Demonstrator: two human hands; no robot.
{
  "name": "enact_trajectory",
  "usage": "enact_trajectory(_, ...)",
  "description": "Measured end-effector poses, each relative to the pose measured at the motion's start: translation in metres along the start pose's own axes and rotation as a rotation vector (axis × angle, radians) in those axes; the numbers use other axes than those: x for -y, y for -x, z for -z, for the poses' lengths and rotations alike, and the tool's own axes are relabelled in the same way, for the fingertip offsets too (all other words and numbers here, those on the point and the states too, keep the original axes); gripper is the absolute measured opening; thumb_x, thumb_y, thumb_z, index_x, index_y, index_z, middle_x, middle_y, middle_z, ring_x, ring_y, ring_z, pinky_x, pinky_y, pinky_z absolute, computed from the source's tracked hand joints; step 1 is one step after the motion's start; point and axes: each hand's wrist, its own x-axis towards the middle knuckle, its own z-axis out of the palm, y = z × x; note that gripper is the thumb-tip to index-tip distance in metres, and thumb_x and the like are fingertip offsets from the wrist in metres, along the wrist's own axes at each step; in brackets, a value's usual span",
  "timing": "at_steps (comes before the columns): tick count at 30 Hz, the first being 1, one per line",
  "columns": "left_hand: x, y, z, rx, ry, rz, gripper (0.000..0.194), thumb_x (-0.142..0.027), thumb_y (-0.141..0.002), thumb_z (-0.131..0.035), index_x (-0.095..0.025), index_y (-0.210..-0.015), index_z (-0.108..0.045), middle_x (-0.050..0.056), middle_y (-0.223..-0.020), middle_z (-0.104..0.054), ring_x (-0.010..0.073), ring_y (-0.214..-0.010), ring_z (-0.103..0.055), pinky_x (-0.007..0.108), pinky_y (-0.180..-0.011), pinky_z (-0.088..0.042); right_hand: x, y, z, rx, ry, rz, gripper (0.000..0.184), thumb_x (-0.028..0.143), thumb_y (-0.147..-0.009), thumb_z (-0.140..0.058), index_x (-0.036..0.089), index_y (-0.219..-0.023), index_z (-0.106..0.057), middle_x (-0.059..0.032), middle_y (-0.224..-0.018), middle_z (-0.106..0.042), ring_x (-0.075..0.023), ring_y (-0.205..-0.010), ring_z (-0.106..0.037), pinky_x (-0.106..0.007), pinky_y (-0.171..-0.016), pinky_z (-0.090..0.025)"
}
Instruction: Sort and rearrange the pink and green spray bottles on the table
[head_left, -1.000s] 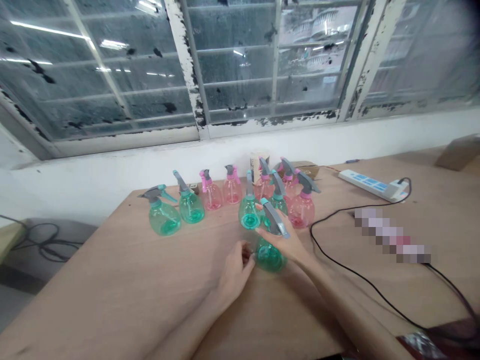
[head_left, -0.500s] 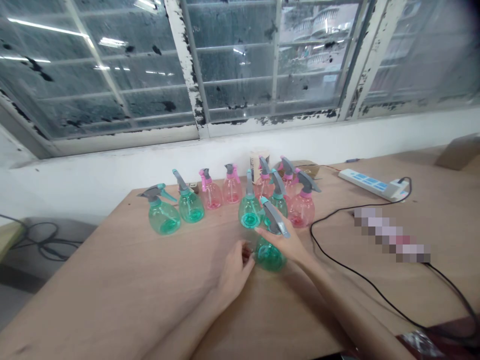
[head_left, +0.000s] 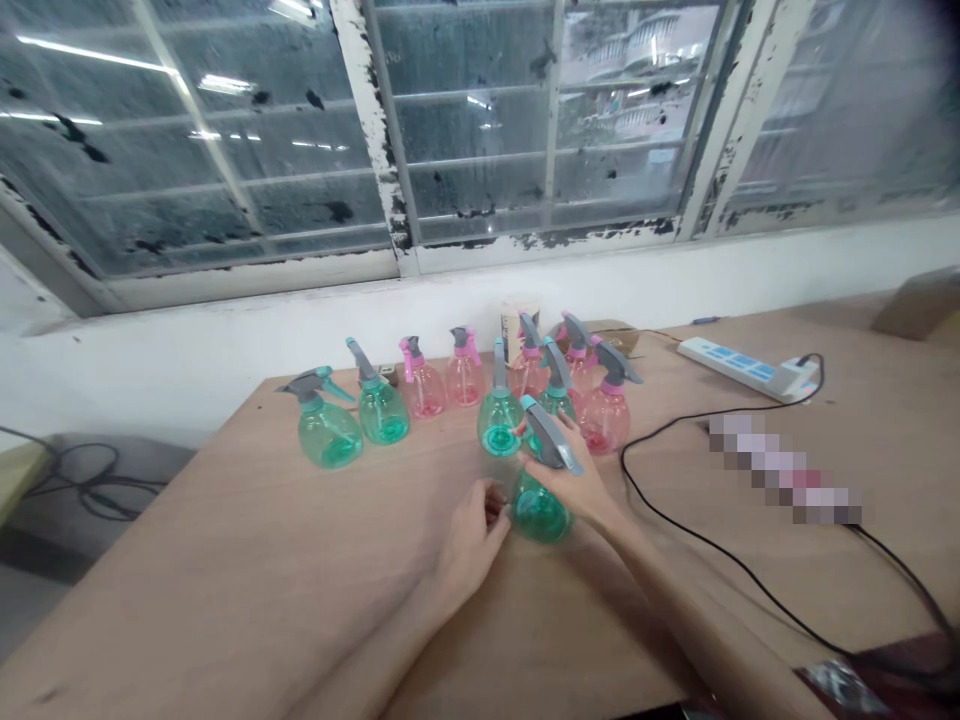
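Observation:
A green spray bottle (head_left: 541, 512) with a grey and teal trigger head stands near the middle of the table. My right hand (head_left: 577, 475) wraps around its neck, just under the head, from the right. Low on the bottle's left side is my left hand (head_left: 474, 530), its fingers curled in and its thumb against them. Whatever lies between those fingertips is hidden. Just behind the held bottle stand two more green spray bottles (head_left: 500, 415), and a pink spray bottle (head_left: 604, 415) is to their right.
Several pink spray bottles (head_left: 425, 388) and two green ones (head_left: 330, 435) stand further back and left. A white power strip (head_left: 739, 368) lies at the right, with a black cable (head_left: 697, 530) curving across the table. By the wall are a pale cup (head_left: 514, 330) and a brown box (head_left: 919, 305).
The fingers of my right hand have shifted slightly around the bottle's neck. The bottle, my left hand and the other bottles stay in place.

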Motion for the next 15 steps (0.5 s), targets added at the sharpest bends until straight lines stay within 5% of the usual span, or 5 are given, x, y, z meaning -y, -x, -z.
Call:
enact_trajectory(2, -0.0004, 0.0001, 0.0005, 0.003, -0.003, -0.003, 0.025, -0.031, -0.086, -0.051, -0.019, -0.109, -0.052, 0.005, -0.094, -0.064, 0.0184, -0.082, -0.061, 0.035, -0.076, -0.048, 0.0024, -0.0015, 0.0013, -0.001, 0.033, 0.017, 0.013, 0.02, -0.072, -0.061, 0.025, -0.084, -0.06, 0.0015, -0.084, -0.067, -0.0223, -0.089, -0.064, -0.056, -0.111, -0.019)
enact_trajectory(7, 0.0003, -0.0001, 0.0004, 0.003, -0.001, -0.003, 0.024, -0.03, -0.087, -0.05, -0.019, -0.108, -0.052, 0.005, -0.093, -0.063, 0.0183, -0.082, -0.06, 0.035, -0.077, -0.048, 0.0031, -0.002, 0.0034, 0.045, -0.088, -0.019, 0.006, 0.025, -0.074, -0.062, 0.023, -0.079, -0.059, 0.0, -0.078, -0.063, -0.0194, -0.076, -0.061, -0.039, -0.081, -0.05)
enact_trajectory(15, -0.0058, -0.0001, 0.0028, -0.009, -0.08, 0.012, 0.018, -0.03, -0.086, -0.051, -0.02, -0.1, -0.053, 0.002, -0.086, -0.063, 0.018, -0.077, -0.06, 0.033, -0.072, -0.047, -0.0011, 0.0044, -0.0019, 0.086, -0.264, -0.107, 0.045, 0.037, -0.076, -0.067, 0.027, -0.119, -0.058, -0.0059, -0.118, -0.065, -0.0231, -0.101, -0.063, -0.038, -0.082, -0.054)
